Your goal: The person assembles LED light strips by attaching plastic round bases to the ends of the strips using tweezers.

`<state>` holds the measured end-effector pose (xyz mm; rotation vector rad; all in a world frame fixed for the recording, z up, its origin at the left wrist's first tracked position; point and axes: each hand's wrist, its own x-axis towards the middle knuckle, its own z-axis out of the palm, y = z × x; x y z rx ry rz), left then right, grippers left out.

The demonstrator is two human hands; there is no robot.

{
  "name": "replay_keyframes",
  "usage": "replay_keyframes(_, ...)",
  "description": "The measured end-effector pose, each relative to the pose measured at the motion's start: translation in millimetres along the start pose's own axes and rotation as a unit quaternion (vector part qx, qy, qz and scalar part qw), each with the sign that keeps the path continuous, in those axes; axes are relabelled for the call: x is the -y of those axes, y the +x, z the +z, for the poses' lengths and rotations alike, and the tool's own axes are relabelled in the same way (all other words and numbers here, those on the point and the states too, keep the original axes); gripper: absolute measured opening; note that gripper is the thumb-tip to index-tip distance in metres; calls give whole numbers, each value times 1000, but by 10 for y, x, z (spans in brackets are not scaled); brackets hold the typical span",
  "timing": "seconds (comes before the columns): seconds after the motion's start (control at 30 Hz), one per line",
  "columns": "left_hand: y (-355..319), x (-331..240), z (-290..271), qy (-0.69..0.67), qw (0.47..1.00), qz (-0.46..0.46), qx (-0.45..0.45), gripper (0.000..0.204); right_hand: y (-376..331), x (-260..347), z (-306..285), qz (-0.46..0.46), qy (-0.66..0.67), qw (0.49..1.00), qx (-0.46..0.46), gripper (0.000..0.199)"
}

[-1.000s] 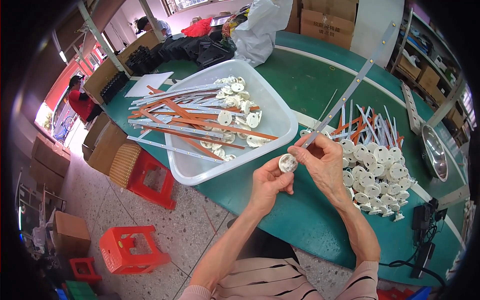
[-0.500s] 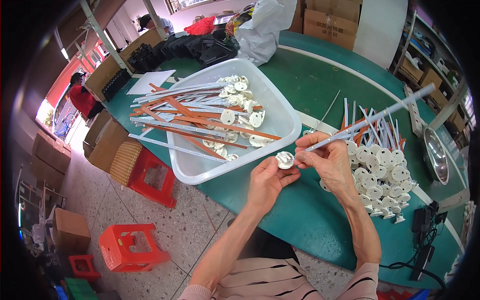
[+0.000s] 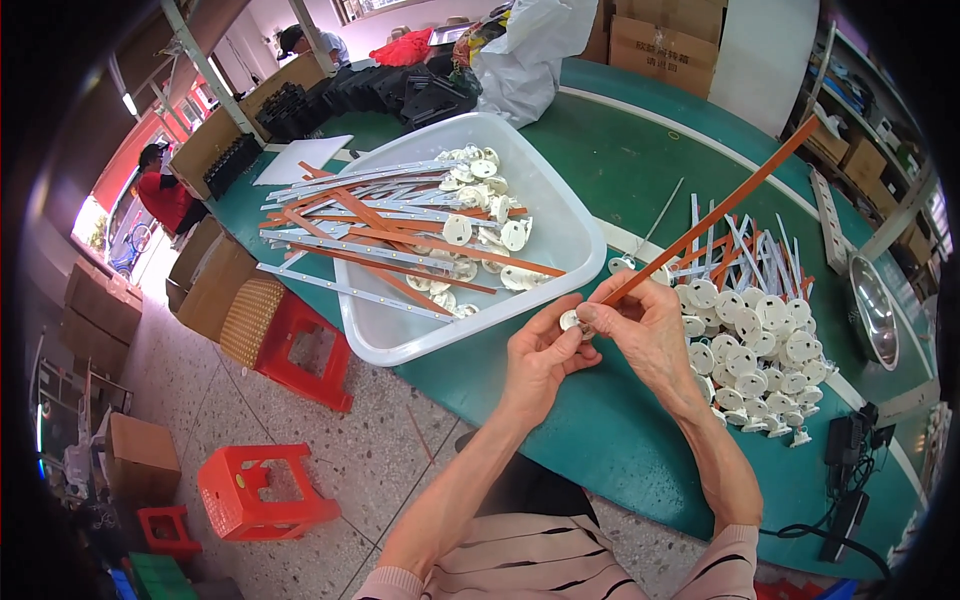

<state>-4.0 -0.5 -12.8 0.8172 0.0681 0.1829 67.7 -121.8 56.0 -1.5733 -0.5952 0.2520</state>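
Observation:
My left hand (image 3: pixel 538 365) pinches a small round white plastic disc (image 3: pixel 570 320) in front of me, between thumb and fingers. My right hand (image 3: pixel 645 328) grips the near end of a long thin LED strip (image 3: pixel 725 205), its orange-brown back facing up. The strip slants up and away to the right. Both hands meet at the disc, and fingers hide whether strip and disc are joined. A heap of white discs (image 3: pixel 755 345) with strips (image 3: pixel 740 240) lies on the table just right of my right hand.
A white plastic tub (image 3: pixel 385 345) of similar strips and discs stands to the left on the green table (image 3: pixel 640 150). A metal bowl (image 3: pixel 872 310) and black power adapters (image 3: pixel 845 440) are at the right. Red stools (image 3: pixel 265 495) stand on the floor; people work farther back.
The strip in my right hand has turned over from its pale side to its orange-brown back and now points more steeply upward. The disc has tilted, and my hands have drawn closer together.

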Motion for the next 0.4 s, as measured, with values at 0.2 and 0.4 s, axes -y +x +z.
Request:
replay_keyframes(0.2,-1,-6,43,18,1000,-7,-17,38,17,26,-8,23,4,999,40,11)
replay_keyframes(0.4,27,34,-106,17,999,-27,20,46,56,-5,-58,48,-65,995,64,12)
